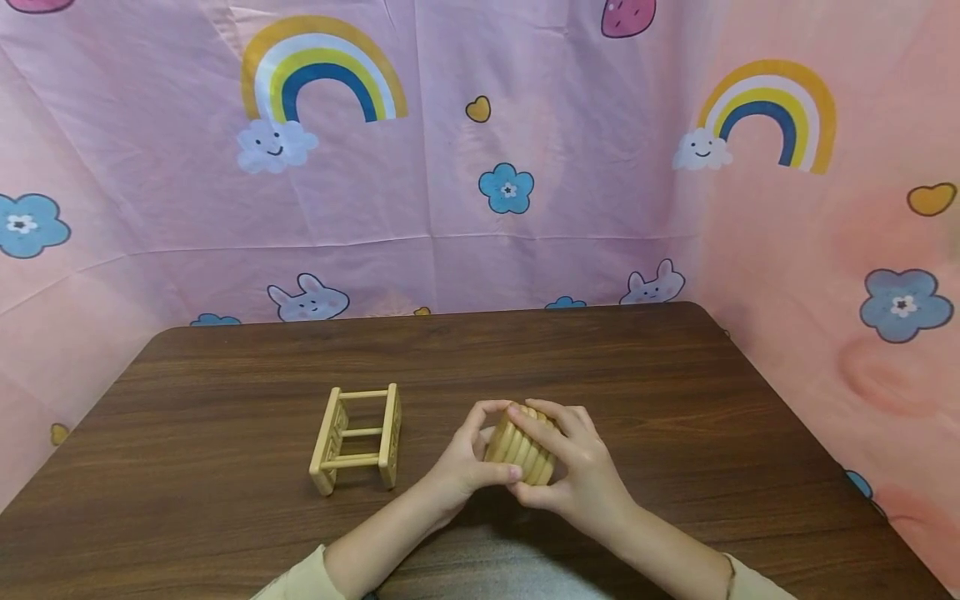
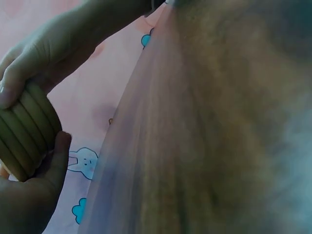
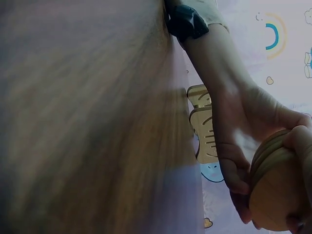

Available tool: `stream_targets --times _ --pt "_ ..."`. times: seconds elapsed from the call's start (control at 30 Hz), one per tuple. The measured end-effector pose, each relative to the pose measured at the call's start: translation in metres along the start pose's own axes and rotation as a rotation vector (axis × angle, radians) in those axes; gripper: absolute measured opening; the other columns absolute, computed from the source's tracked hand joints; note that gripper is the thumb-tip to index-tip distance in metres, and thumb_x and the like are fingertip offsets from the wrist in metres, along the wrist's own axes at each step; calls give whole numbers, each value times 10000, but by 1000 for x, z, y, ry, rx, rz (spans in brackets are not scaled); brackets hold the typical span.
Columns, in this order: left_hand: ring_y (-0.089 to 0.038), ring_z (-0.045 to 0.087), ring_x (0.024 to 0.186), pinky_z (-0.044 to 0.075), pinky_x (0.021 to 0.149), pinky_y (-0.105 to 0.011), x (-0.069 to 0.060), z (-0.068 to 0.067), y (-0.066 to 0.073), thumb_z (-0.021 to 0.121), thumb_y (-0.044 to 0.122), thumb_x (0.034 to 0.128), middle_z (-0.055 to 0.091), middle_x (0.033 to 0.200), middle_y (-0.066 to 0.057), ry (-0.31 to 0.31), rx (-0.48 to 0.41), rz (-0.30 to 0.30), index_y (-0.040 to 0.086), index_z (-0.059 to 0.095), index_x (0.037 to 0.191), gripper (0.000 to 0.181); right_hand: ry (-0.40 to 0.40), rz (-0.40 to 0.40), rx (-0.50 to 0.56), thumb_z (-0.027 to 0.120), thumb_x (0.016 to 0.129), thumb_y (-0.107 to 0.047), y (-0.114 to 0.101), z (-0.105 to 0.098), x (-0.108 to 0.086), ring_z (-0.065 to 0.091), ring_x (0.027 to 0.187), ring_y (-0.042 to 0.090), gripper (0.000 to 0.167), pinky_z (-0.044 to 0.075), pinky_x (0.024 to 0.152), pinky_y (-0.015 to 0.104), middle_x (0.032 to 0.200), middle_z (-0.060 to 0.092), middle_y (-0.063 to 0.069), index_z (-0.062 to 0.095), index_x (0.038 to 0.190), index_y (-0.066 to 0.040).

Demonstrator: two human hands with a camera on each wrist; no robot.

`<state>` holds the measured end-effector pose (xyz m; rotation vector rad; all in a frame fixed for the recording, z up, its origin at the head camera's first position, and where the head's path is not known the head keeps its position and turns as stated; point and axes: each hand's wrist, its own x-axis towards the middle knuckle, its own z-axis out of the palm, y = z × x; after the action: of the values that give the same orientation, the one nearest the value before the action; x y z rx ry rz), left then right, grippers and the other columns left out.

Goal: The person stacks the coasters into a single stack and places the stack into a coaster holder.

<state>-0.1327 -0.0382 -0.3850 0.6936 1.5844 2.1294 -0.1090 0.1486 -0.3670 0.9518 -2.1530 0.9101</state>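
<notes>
Both hands hold a stack of round wooden coasters (image 1: 522, 450) above the table, right of its middle. My left hand (image 1: 467, 467) grips the stack from the left, its thumb across the near side. On the other side my right hand (image 1: 581, 467) grips it, with fingers over the top and the thumb below. In the left wrist view the stacked coasters (image 2: 30, 129) show their edges between the two hands. The right wrist view shows the flat round face of the end coaster (image 3: 278, 192). To the left stands a light wooden rack (image 1: 390, 437) with carved side panels and crossbars.
A dark wood-grain table (image 1: 225, 383) lies under the hands. Patterned cloth (image 1: 435, 183) with rainbows, flowers and rabbits hangs behind it and at the sides. A black band with a device (image 3: 187, 23) sits on the left wrist.
</notes>
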Motion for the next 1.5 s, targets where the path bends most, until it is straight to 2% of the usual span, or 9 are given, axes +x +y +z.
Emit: stream_targets --times 0.13,0.33,0.67,0.97,1.27,1.5 --pt "-229 608 907 521 741 -333 -6 -1 0 739 105 783 598 1121 -140 17 -24 11 77 286 1349 725 -5 -29 17 838 630 -222 -1 3 1 479 1013 199 765 504 728 358 1268 552 85 573 1346 -184" --pt "-250 587 954 503 779 -340 -14 0 1 722 72 780 575 1179 -140 79 -45 -3 95 292 1355 718 -29 -51 39 836 640 -221 -2 8 5 472 1018 202 762 512 737 356 1274 542 87 564 1350 -175" --pt "-236 589 922 514 737 -313 -23 0 7 693 41 778 571 1147 -138 124 -79 6 101 288 1330 687 -113 -58 53 891 620 -316 -4 12 12 458 1077 213 855 506 790 397 1307 512 76 522 1381 -193" --pt "-243 571 935 501 759 -324 -28 -3 12 676 59 792 546 1157 -153 98 -49 17 119 280 1318 662 -55 -134 59 863 639 -303 -5 15 20 484 999 200 731 505 753 373 1241 560 69 594 1303 -161" --pt "-259 589 954 515 776 -364 -32 -8 21 676 78 817 549 1158 -170 17 18 41 144 262 1319 654 -33 -180 71 853 622 -260 -10 16 27 483 993 206 714 507 744 357 1234 567 81 612 1286 -156" --pt "-262 590 950 518 769 -370 -36 -10 26 665 62 808 555 1159 -166 40 38 41 153 267 1315 651 -32 -213 80 856 602 -242 -15 15 35 493 986 210 713 500 768 347 1213 580 80 624 1270 -153"
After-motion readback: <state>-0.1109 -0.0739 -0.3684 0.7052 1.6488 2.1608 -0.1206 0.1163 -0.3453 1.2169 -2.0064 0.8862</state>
